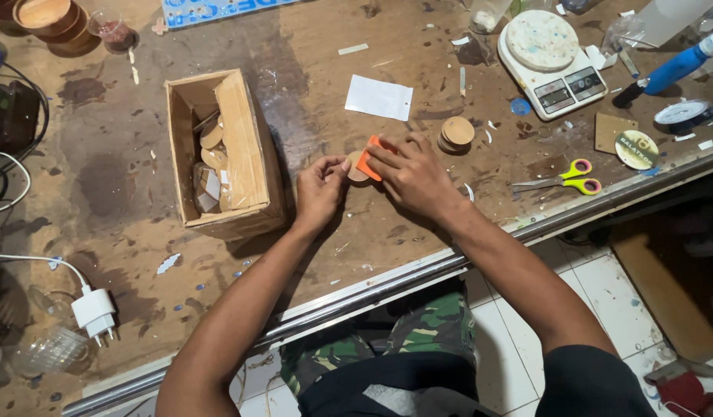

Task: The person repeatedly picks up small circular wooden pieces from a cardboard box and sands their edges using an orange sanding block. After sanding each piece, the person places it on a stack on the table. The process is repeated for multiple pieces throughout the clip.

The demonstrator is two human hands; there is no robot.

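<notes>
Here we see two hands close together in the middle of the brown table (125,193). The left hand (319,191) pinches a small round wooden disc (356,171) at its left edge. The right hand (412,176) grips a small orange scraper (368,158) and presses it on top of the disc, so the two touch. The disc sits just above the table, between both hands.

At 9 o'clock from the hands lies an open cardboard box (233,154) with more wooden bits inside. At 12 o'clock lies a flat white bag (378,98). At 2 o'clock, near the right hand, we see a little stack of discs (456,133). Farther out at 1 o'clock stands a white scale (552,63). At 3 o'clock lie scissors (563,177) with yellow and pink handles. A white plug (94,311) lies well apart at 8 o'clock.
</notes>
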